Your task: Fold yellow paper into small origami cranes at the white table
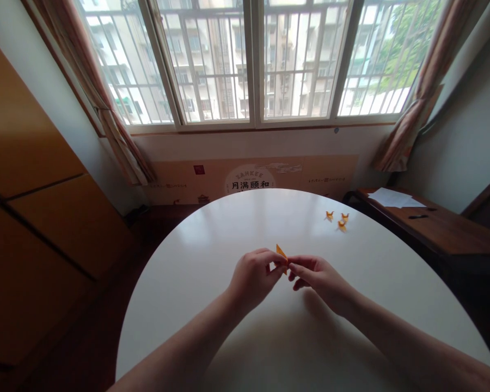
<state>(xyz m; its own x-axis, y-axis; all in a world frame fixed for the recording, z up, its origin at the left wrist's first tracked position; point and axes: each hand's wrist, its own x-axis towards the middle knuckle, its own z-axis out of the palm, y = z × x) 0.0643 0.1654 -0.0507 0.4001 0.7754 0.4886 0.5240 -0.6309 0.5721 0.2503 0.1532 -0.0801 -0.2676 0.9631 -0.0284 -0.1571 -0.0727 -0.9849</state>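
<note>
A small orange piece of folded paper (281, 251) is pinched between both hands above the round white table (179, 326). My left hand (257, 272) grips it between thumb and forefinger from the left. From the right, the thumb and forefinger of my right hand (312, 273) close on its edge, with the other fingers curled below. One pointed tip of the paper sticks up over the fingertips and a smaller corner shows beneath. The fingers hide its middle. Toward the far right of the table stand three small orange folded-paper figures (342, 224), apart from my hands.
A brown wooden desk (465, 223) with white papers (396, 198) and a small dark object stands at the right. Wooden cabinets (36, 239) are at the left. Behind the table are a printed panel (171, 179), barred windows and tied curtains (410, 128).
</note>
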